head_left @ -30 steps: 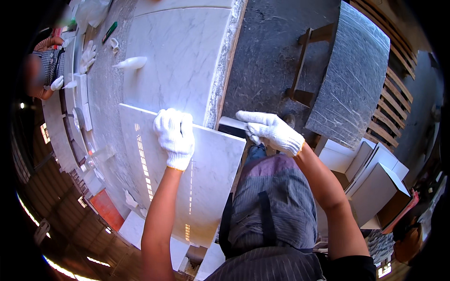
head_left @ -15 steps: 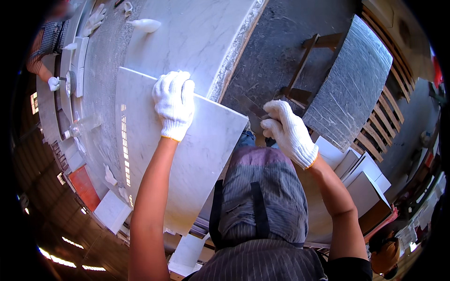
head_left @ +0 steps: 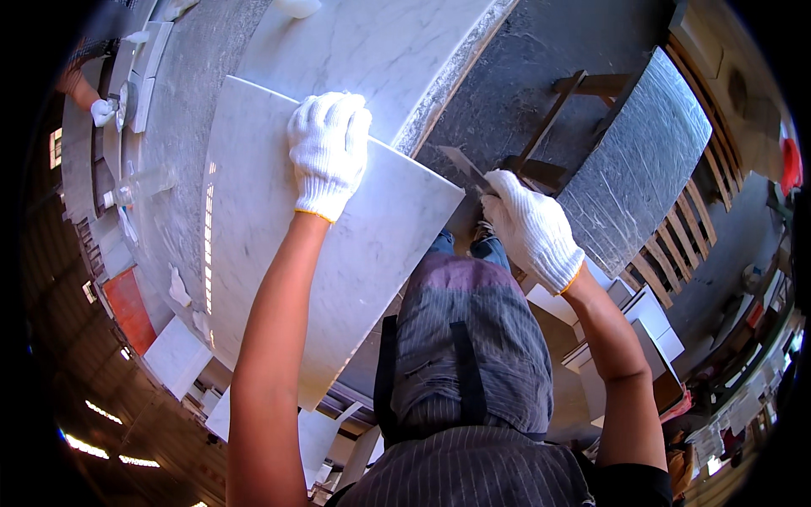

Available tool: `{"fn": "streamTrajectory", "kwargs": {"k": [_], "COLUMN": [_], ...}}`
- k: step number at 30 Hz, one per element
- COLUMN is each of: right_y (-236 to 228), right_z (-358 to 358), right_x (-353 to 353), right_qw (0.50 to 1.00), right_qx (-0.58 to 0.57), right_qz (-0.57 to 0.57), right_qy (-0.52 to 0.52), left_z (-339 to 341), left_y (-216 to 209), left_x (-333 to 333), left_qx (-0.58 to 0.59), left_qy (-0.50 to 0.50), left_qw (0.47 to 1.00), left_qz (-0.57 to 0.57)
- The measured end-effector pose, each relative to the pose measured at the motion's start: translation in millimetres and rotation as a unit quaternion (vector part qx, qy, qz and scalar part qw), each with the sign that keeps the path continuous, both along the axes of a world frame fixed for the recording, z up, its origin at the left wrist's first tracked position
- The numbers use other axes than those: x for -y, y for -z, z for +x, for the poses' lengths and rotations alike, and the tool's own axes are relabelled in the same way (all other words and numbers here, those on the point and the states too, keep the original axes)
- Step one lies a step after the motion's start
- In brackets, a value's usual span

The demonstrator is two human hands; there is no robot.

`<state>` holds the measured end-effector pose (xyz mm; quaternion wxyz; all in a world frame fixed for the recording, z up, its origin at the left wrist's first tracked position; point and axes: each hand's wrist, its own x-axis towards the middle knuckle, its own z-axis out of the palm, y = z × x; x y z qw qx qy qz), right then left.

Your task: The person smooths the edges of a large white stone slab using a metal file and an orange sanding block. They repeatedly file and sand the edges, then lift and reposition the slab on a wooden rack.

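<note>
A white, grey-veined marble slab (head_left: pixel 363 262) lies tilted in front of me, its near right corner jutting toward my waist. My left hand (head_left: pixel 329 152), in a white knit glove, is closed over the slab's far edge, fingers curled over the rim. Off the slab's right corner, my gloved right hand (head_left: pixel 534 226) is closed around a flat metal blade (head_left: pixel 463 166), like a scraper; its handle is hidden in the fist. The blade points up and left, apart from the slab. Under the slab's far edge lies another marble slab (head_left: pixel 363 59) with a rough side edge.
Right of me stands a dark scratched board (head_left: pixel 642 160) on a wooden stand, beside a slatted wooden pallet (head_left: pixel 680 228). White boxes (head_left: pixel 650 325) sit by my right forearm. At far left, a co-worker's gloved hand (head_left: pixel 103 111) is near stacked pale strips. A clear bottle (head_left: pixel 139 186) lies on the table.
My right hand has turned and the blade now shows clearly beyond it. My left hand stays on the slab's edge. Hand and slab appear slightly further right as the view shifts.
</note>
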<state>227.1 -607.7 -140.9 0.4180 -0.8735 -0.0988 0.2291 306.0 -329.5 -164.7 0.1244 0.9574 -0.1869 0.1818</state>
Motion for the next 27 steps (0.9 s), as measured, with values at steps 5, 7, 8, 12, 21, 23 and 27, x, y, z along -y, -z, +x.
{"fn": "streamTrajectory", "kwargs": {"k": [5,7,8,12,21,23,27], "right_y": [12,5,6,8,0,0,8], "right_z": [-8,-4,-3,-4,1,2,0], "right_x": [-1,-1,-1,-2,-2,-2,1], "right_qw": [0.992,0.992,0.992,0.991,0.987,0.986,0.984], "right_qx": [0.109,0.096,0.099,0.102,0.084,0.077,0.117], "right_qz": [-0.004,-0.019,-0.027,-0.039,-0.075,-0.080,-0.055], "right_qy": [-0.063,-0.081,-0.077,-0.075,-0.115,-0.121,-0.125], "left_z": [1,0,0,-1,-1,0,-1], "left_y": [2,3,3,2,3,3,4], "left_x": [-1,-1,-2,-3,-3,-3,-3], "left_qx": [-0.003,0.005,0.009,-0.007,-0.003,-0.003,0.001], "left_qy": [-0.002,-0.002,-0.002,-0.005,-0.002,0.001,0.000], "left_qw": [1.000,1.000,1.000,1.000,1.000,1.000,1.000], "left_qz": [-0.010,-0.008,-0.006,-0.005,-0.001,-0.007,-0.010]}}
